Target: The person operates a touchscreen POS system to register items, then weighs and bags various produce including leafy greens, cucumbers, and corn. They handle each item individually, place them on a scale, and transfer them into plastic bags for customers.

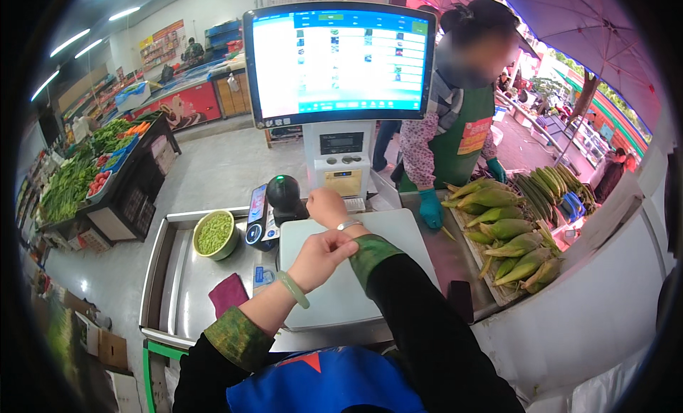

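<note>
My left hand (318, 259), with a pale green bangle (293, 289) at its wrist, pinches the green patterned cuff (376, 258) of my right sleeve. My right hand (326, 206) is bent away beyond a silver wristwatch (349, 224), its fingers hidden from me. Both hands are over the pale flat platform (395, 237) of a weighing scale. Behind it rises the lit touchscreen monitor (341, 66) on a white column. A black scanner (284, 194) with a green light and a payment terminal (257, 213) stand just left of my right hand.
A bowl of shelled green beans (215, 236) and a maroon cloth (228, 295) lie on the steel counter (184, 285). At right are husked-on corn cobs (507, 229) and a dark flat object (460, 301). A co-worker's gloved hand (431, 209) rests beside the corn. Vegetable stands (114, 167) line the left.
</note>
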The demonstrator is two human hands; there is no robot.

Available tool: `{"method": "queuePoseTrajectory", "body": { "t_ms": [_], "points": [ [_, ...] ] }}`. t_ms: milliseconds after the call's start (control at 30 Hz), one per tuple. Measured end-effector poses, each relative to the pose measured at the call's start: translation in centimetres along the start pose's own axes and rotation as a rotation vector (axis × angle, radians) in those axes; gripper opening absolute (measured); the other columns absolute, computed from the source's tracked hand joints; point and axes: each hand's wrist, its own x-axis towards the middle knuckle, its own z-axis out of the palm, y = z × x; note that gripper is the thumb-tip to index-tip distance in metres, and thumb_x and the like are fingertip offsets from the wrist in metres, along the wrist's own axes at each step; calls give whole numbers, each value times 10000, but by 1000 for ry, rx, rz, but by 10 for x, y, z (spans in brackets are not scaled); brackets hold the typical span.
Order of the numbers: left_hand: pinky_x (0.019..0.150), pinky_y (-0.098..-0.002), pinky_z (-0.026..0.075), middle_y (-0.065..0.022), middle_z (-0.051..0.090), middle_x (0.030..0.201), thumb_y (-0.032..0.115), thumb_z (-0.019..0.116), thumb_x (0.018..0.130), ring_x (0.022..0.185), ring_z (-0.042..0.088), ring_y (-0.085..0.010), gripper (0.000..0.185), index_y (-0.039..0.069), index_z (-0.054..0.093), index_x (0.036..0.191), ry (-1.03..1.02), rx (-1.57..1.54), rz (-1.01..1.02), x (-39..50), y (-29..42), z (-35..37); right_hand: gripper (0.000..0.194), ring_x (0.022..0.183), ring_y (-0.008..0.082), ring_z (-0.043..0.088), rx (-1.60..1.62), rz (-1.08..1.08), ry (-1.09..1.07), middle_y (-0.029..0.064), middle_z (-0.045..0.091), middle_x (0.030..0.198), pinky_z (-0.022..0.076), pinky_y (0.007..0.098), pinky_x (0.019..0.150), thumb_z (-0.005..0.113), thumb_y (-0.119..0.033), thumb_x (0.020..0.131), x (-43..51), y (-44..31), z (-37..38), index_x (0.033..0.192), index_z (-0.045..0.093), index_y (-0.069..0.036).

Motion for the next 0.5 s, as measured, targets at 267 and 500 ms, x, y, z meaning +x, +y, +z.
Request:
{"method": "queuePoseTrajectory", "body": {
  "t_ms": [267, 500],
  "points": [
    [449, -207, 337, 41, 518, 706, 244, 638, 936, 536, 434, -35, 216, 42, 626, 1013, 707, -132, 82, 42, -8, -156, 196, 571, 113, 613, 479, 22, 49, 52, 674, 650, 480, 280, 543, 627, -178, 901, -9, -81, -21, 875, 727, -11],
    [764, -393, 540, -163, 716, 825, 201, 645, 785, 804, 698, -292, 222, 34, 723, 908, 1102, 272, -226, 32, -92, -253, 132, 685, 214, 637, 740, -599, -207, 123, 654, 777, 490, 321, 627, 668, -124, 873, -99, -203, -37, 874, 660, 8]
  ]
}}
